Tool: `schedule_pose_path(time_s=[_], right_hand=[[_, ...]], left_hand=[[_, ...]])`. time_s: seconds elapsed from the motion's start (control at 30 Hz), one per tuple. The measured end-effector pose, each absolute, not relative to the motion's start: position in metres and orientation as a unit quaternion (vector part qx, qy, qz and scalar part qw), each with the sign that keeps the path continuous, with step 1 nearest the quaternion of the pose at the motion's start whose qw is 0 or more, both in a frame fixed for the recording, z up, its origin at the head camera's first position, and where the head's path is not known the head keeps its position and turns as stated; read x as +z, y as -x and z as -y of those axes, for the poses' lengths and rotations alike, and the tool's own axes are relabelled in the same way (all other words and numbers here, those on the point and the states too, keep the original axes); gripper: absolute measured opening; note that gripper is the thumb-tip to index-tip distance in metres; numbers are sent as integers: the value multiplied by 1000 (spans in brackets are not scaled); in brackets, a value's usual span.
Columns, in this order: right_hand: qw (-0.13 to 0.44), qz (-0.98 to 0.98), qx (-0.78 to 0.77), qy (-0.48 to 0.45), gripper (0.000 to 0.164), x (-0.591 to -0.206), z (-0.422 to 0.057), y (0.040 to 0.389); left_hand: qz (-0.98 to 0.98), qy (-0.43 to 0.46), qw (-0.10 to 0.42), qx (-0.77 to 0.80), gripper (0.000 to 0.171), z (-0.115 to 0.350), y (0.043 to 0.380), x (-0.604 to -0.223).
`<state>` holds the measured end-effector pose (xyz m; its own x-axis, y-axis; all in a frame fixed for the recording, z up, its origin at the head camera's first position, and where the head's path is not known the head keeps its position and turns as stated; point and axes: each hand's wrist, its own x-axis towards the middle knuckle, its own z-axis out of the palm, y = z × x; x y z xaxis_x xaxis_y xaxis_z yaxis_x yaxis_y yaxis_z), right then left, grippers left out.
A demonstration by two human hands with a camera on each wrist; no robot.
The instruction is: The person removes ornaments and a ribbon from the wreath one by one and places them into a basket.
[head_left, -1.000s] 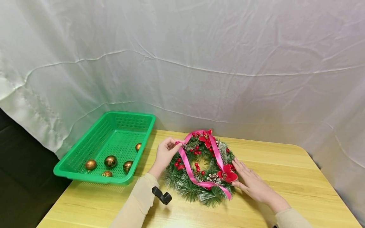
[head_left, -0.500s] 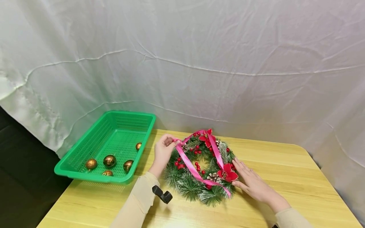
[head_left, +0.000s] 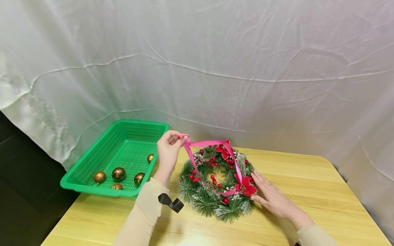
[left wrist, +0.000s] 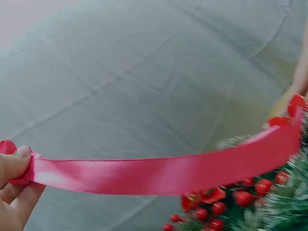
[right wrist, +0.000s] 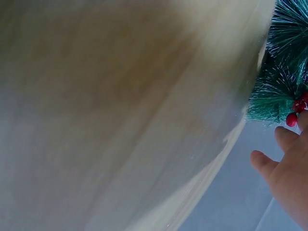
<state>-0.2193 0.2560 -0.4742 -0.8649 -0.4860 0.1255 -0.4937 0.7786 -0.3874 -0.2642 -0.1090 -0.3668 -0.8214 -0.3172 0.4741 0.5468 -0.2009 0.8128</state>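
Observation:
A green wreath with red berries, pine cones and red flowers lies flat on the table. Across it runs a pink ribbon, which my left hand pinches between thumb and fingers, up and to the left of the wreath. In the left wrist view the ribbon stretches from the pinching fingertips over to the wreath's berries. My right hand rests with straight fingers against the wreath's right side, beside a red flower. The right wrist view shows that hand at the green needles.
A green plastic basket stands at the left of the wooden table, with several bronze balls inside. A pale curtain hangs behind the table. Dark material lies beyond the table's left side.
My left hand has moved up and to the left, drawing the ribbon with it. The ribbon is lifted off the wreath's left side, and its loose end has drawn inward. My right hand stays put.

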Motion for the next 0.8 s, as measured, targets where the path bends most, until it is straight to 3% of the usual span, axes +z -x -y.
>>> schedule_pose_path(time_s=[0.8], right_hand=[[9,941,214,-263,75,-473,-256,219]], left_hand=[[566,78,382,-727,16,194,250,-289]])
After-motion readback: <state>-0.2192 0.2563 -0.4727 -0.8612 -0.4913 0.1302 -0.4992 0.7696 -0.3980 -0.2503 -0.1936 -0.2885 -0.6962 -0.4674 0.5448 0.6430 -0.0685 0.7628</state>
